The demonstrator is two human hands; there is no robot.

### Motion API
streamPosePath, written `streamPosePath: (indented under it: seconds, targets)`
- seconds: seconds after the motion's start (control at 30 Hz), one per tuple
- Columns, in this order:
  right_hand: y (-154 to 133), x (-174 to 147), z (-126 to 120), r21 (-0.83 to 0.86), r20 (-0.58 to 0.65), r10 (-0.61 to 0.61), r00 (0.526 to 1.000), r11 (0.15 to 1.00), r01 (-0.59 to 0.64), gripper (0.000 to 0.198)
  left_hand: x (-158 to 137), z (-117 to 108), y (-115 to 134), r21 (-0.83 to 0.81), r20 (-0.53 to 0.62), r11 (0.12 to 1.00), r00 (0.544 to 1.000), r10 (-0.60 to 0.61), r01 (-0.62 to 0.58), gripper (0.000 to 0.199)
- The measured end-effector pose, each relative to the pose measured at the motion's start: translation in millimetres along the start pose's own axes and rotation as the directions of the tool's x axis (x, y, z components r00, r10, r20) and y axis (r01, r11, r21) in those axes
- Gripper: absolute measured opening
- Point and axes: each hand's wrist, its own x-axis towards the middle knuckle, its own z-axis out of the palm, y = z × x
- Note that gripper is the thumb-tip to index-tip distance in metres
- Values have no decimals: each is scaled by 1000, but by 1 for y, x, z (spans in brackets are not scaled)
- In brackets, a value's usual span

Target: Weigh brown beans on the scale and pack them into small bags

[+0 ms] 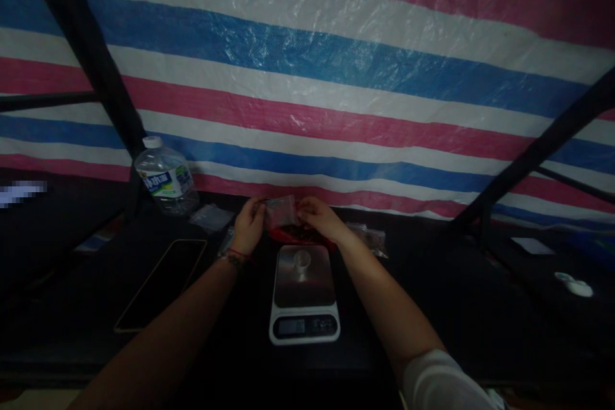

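Just past the scale point(305, 295), left hand point(250, 227) has thumb and fingers closed on the left edge of a small clear bag point(281, 210); right hand point(317, 214) has curled fingers at the bag's right edge, firm pinch or only touch, cannot tell. Bag is held up between both hands, over a red item point(278, 235) with dark contents, too dim to name. Scale is white with a metal top, small clear cup point(302, 261) on it, display unreadable. Left of left arm: dark-screened phone point(163, 285); beyond it, clear plastic bags point(211, 216) and a capped, labelled bottle point(166, 179). Right of right hand: filled clear packets point(375, 242). Striped sheet point(336, 64) behind all.
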Motion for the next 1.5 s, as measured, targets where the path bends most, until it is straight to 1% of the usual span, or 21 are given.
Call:
streamPosePath:
  seconds: [0.13,0.27,0.47,0.6,0.7,0.77,0.87,1.0,1.13,1.2,1.27,1.37,1.43,1.5]
  targets:
    - [6,0,7,31,-44,3,999,1000,-1,19,-4,0,-3,1,25,999,999,36,-36,41]
    - [12,3,9,57,-49,40,998,998,-38,19,-5,1,-10,-67,26,998,1000,-7,9,43]
    - [20,7,10,-7,-44,20,999,1000,-20,22,-4,2,-18,-99,22,995,1000,-20,22,43]
    - [18,6,11,48,-48,30,998,998,-28,26,-4,2,-18,-108,32,993,999,-36,39,44]
    - [16,4,12,110,-42,29,999,994,-24,26,-5,2,-17,-66,16,997,999,-38,39,43]
    - [15,3,13,123,-38,33,999,992,-28,27,-6,2,-17,-15,10,1000,1000,-23,23,43]
    - [16,4,16,118,-38,64,997,991,-59,28,-7,1,-14,51,40,999,999,14,-17,41]
    - [20,6,17,58,-63,62,996,997,-59,24,-10,1,-11,79,78,996,996,39,-45,41]
    - [21,7,14,-143,-85,-17,996,990,5,20,-9,1,-11,74,51,996,998,37,-41,41]
    - [19,5,13,-220,-64,-59,996,975,44,22,-9,1,-9,66,33,997,999,32,-34,41]
    - [17,4,13,-217,-20,-73,997,974,67,20,-10,2,-7,45,36,999,999,29,-31,40]
    - [17,3,13,-196,63,-56,996,978,67,22,-12,3,-3,16,71,999,997,33,-34,40]
    - [19,4,12,-226,77,-65,995,971,81,21,-13,3,-2,4,81,999,996,38,-38,38]
    - [21,5,12,-279,71,-93,993,954,109,19,-13,4,-2,-5,66,999,997,47,-47,37]
